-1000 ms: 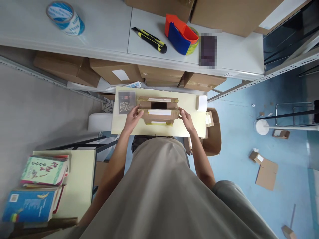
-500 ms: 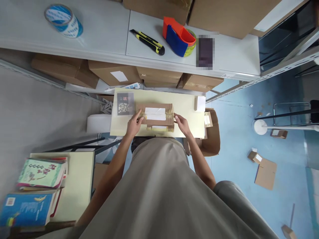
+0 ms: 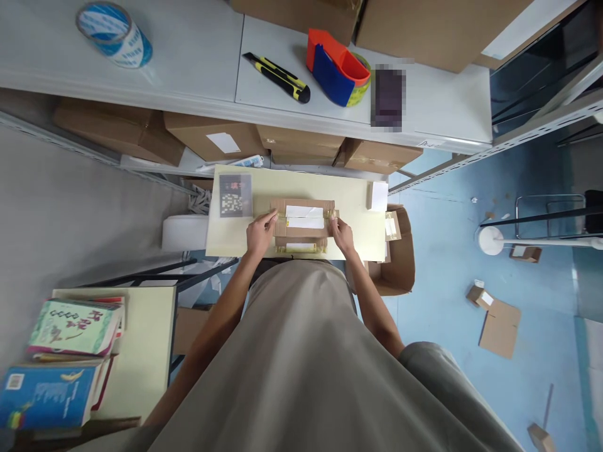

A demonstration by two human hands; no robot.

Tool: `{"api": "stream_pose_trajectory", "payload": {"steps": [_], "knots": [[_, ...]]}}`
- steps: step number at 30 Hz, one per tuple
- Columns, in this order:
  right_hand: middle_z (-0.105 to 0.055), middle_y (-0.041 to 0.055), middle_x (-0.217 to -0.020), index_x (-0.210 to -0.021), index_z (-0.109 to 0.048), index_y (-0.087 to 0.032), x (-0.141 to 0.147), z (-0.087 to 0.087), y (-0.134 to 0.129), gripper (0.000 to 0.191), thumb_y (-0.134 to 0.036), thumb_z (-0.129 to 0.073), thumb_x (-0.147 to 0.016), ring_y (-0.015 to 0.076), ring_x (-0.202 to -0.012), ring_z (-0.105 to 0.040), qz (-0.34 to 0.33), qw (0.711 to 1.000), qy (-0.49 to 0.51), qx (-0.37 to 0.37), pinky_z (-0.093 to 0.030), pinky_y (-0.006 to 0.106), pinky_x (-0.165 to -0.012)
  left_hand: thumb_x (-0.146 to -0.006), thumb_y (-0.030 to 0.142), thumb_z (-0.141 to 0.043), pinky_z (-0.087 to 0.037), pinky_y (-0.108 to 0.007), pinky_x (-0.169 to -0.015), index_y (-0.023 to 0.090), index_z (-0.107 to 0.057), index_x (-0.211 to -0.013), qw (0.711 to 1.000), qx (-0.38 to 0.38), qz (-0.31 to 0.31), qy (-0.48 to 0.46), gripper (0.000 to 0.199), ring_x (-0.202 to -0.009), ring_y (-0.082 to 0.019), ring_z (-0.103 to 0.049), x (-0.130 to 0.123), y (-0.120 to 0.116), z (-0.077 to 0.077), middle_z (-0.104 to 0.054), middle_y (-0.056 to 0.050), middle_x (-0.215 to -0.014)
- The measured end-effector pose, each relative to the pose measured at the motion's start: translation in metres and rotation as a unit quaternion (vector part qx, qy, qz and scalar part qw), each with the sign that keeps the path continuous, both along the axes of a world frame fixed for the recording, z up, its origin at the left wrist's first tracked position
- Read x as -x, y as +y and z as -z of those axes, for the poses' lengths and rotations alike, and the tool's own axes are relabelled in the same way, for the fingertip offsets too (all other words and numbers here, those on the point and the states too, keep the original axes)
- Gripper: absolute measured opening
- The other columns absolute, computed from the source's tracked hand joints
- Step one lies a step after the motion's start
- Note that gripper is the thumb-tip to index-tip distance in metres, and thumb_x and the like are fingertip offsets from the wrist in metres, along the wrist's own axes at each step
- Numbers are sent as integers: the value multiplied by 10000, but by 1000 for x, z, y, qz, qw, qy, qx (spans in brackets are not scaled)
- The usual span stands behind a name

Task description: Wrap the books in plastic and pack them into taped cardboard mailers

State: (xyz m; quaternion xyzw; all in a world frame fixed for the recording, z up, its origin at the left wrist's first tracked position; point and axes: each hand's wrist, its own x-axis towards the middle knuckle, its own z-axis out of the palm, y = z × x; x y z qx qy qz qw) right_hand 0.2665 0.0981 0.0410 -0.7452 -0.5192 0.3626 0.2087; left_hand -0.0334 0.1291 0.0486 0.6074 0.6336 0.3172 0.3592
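On the pale yellow table (image 3: 351, 188) a small cardboard box (image 3: 301, 231) with white labels and clear tape lies between my hands. My left hand (image 3: 260, 234) pinches its left end, thumb and fingertips pressed together. At the opposite end, my right hand (image 3: 342, 235) has its fingers closed on the taped edge. A second cardboard piece with a label (image 3: 301, 246) shows below the box, close to my body; whether the two are joined I cannot tell. A dark printed sheet (image 3: 236, 196) rests at the table's left, and a white block of paper (image 3: 377, 196) at its right.
Above the table, a grey shelf (image 3: 188, 63) carries a tape roll (image 3: 115, 34), a utility knife (image 3: 277, 78) and a tape dispenser (image 3: 336, 69). Cardboard boxes (image 3: 301, 141) fill the level below. An open carton (image 3: 398, 270) stands right; books (image 3: 75, 326) lie lower left.
The box has shifted slightly right and now sits apart from the labelled piece below it. My left hand has moved right and closed on the box's end; my right hand has closed its grip.
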Motion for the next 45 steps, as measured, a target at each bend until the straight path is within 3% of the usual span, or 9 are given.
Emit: {"api": "stream_pose_trajectory", "payload": {"steps": [9, 13, 19, 23, 28, 30, 33, 38, 45], "knots": [[-615, 42, -651, -637, -389, -285, -6, -3, 22, 590, -735, -403, -1018, 218, -647, -540, 10, 998, -49, 39, -404, 322, -638, -823, 383, -751, -598, -384, -947, 235, -853, -965, 985, 132, -89, -67, 229, -1002, -272, -788, -3, 30, 19, -851, -73, -1041], [-691, 85, -713, -674, -463, -279, -1, -2, 16, 569, -690, -373, -1057, 260, -702, -638, -2, 996, -83, 36, -442, 333, -673, -841, 342, -701, -577, -371, -920, 254, -840, -955, 990, 113, -85, 26, 200, -933, -259, -781, -10, 28, 9, -845, -58, -1040], [-810, 191, -1081, -1182, -719, -216, 3, -26, 9, 508, -612, -413, -1090, 345, -1024, -781, -35, 988, -147, 31, -566, 395, -863, -843, 311, -693, -591, -405, -958, 283, -833, -911, 996, 38, -3, 78, 158, -1056, -305, -763, -5, 36, -21, -835, -75, -1052], [-713, 255, -1381, -1483, -608, -163, -1, -75, 43, 700, -686, -386, -1075, 395, -1225, -727, 0, 981, -139, -132, -560, 504, -1038, -872, 270, -661, -581, -468, -1069, 282, -845, -981, 995, -89, -12, 34, 214, -1191, -323, -737, -12, 73, -68, -806, -99, -1208], [-628, 229, -1506, -1560, -536, -175, 2, -179, 135, 642, -594, -371, -1102, 388, -1419, -571, -31, 927, -118, -355, -433, 559, -1215, -929, 242, -643, -599, -462, -1040, 256, -839, -1018, 973, -220, 20, -69, 216, -1110, -280, -765, -54, 124, -166, -802, -80, -1219], [-607, 220, -1527, -1546, -537, -178, 9, -210, 177, 587, -540, -404, -1103, 384, -1446, -530, -49, 912, -145, -382, -392, 570, -1244, -916, 201, -654, -584, -459, -1073, 245, -836, -973, 960, -262, 24, -96, 196, -1114, -272, -758, -73, 138, -198, -804, -81, -1162], [-613, 282, -1490, -1491, -539, -73, 25, -232, 231, 518, -378, -472, -1077, 417, -1412, -539, -79, 915, -220, -329, -392, 596, -1209, -918, 199, -676, -603, -444, -1032, 236, -839, -967, 948, -289, 27, -132, 174, -1120, -268, -751, -94, 146, -224, -797, -92, -1151], [-666, 377, -1355, -1376, -568, 37, 48, -223, 273, 450, -249, -510, -1034, 432, -1349, -601, -91, 923, -281, -246, -337, 610, -1211, -897, 181, -705, -592, -453, -1064, 242, -843, -923, 944, -303, 39, -120, 153, -1077, -264, -769, -101, 136, -219, -810, -83, -1138], [-746, 329, -1146, -1301, -619, -7, 38, -206, 281, 430, -348, -466, -1089, 422, -1254, -678, -54, 937, -201, -281, -389, 616, -1188, -982, 254, -625, -643, -463, -1017, 257, -841, -1118, 970, -182, 31, -160, 255, -1035, -276, -815, -71, 101, -177, -849, -46, -1104]]}}
